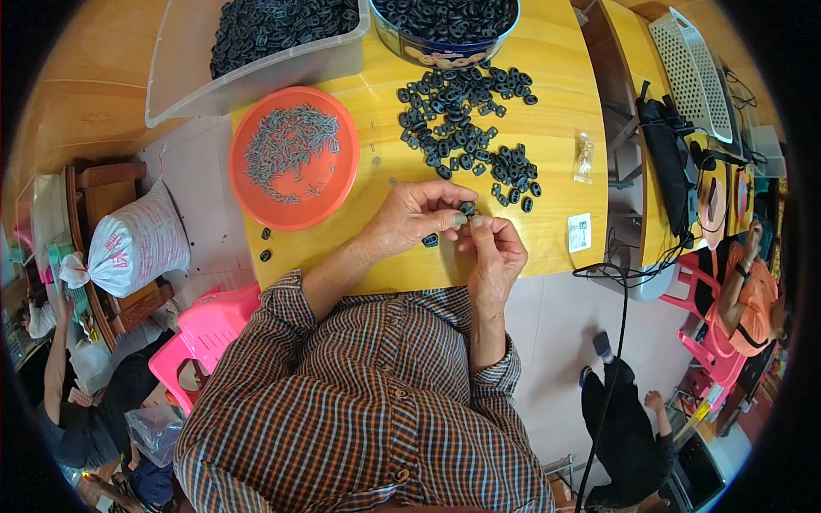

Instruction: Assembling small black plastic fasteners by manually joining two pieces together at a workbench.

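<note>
My left hand (pixel 415 218) pinches a small black two-hole cord lock (pixel 467 208) between thumb and forefinger, above the near edge of the yellow table (pixel 376 244). Against it, the fingertips of my right hand (pixel 496 248) are pressed together; whatever they grip is too small and covered to make out. Just under my hands lies another cord lock (pixel 430 241). Beyond them spreads a loose pile of black cord locks (pixel 457 137). An orange plate (pixel 248 201) on the left holds many small metal springs (pixel 286 145), and a few lie on the tabletop.
At the back stand a clear plastic bin (pixel 299 73) and a round blue tin (pixel 445 56), both full of black pieces. A small clear packet (pixel 583 158) and a white card (pixel 579 232) lie right. Pink chairs (pixel 209 333), a black cable (pixel 623 342) and other people surround the table.
</note>
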Tool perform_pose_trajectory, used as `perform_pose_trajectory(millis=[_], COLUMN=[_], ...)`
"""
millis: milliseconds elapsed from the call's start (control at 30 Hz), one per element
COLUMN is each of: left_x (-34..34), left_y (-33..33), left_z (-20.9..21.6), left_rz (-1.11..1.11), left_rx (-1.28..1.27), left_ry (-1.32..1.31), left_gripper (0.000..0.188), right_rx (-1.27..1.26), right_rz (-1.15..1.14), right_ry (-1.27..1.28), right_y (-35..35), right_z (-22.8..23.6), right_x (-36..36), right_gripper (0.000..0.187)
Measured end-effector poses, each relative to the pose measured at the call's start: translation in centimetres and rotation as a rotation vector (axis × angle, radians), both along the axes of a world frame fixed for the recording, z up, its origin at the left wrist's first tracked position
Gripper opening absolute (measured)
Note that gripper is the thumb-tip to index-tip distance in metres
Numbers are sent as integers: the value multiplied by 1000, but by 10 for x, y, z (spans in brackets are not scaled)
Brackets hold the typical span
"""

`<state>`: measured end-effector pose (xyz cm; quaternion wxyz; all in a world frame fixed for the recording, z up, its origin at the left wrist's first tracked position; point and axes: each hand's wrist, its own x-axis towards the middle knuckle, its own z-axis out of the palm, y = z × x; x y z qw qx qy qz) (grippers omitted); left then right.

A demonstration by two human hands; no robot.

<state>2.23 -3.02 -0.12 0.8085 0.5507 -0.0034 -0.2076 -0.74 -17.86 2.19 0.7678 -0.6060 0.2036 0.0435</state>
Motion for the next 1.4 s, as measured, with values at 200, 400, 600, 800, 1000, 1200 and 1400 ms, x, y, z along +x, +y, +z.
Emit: perform_pose_trajectory(millis=[200,400,600,800,1000,1200,1400], left_x=[0,1,2,3,0,1,1], left_y=[2,2,-2,0,0,2,3], left_z=[1,5,11,9,5,9,9], left_rz=[-18,1,70,90,46,7,-24], left_rx=[25,125,54,4,-23,22,69], left_ry=[-7,-128,67,121,68,69,16], left_gripper=[27,21,13,17,27,30,30], right_rx=[-36,-35,12,-14,-42,-57,-110], right_rz=[-1,15,-6,-17,-50,-34,-26], right_ry=[4,41,30,20,22,16,20], right_y=[2,-3,-3,-1,0,0,1], right_z=[4,5,6,4,4,2,1], right_x=[0,0,-3,-2,0,-1,-1], right_gripper=[9,12,12,12,15,11,11])
